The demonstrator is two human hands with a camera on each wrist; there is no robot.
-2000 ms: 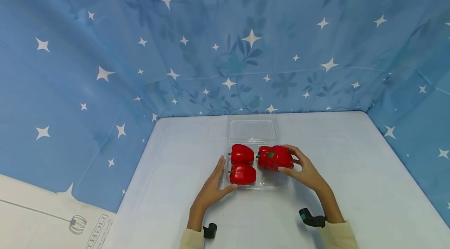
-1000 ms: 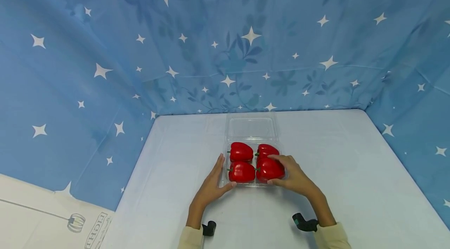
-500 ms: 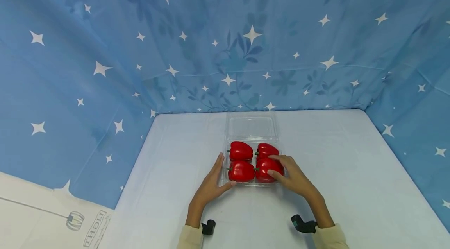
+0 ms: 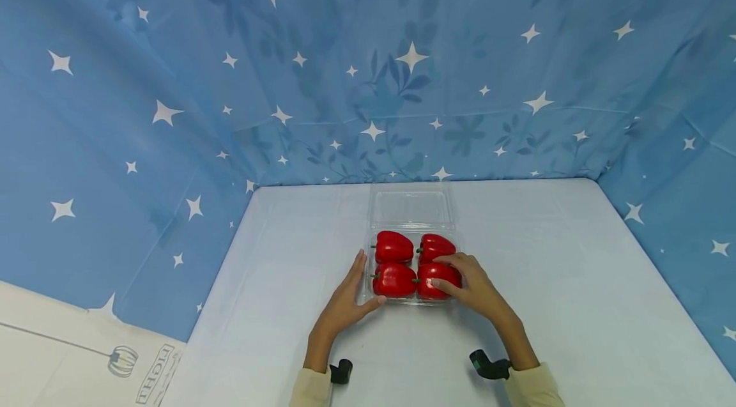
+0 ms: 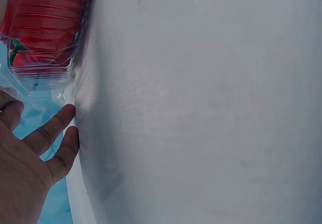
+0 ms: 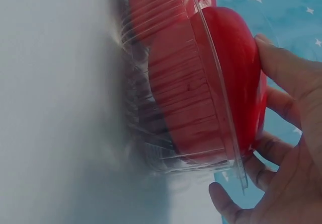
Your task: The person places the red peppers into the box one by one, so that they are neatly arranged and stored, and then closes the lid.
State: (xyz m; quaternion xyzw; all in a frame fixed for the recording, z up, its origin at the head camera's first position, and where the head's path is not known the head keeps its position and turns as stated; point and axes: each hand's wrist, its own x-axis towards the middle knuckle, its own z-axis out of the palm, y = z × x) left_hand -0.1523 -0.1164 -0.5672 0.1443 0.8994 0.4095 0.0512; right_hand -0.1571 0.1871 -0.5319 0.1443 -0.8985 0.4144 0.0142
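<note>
A clear plastic clamshell container holds several red bell peppers in two columns. My right hand grips the front right bell pepper between thumb and fingers, and in the right wrist view this pepper bulges above the container's rim. Behind it lies another bell pepper, partly covered by my fingers. The left column has a rear bell pepper and a front bell pepper, their green stems pointing left. My left hand rests along the container's left front corner, thumb and fingers spread.
The container's lid is folded back flat toward the far edge of the white table. A blue star-patterned curtain rises behind and on both sides.
My right hand has lowered the bell pepper from over the rear right one into the front right spot, then shifted it slightly left. My left hand has stayed at the container's corner.
</note>
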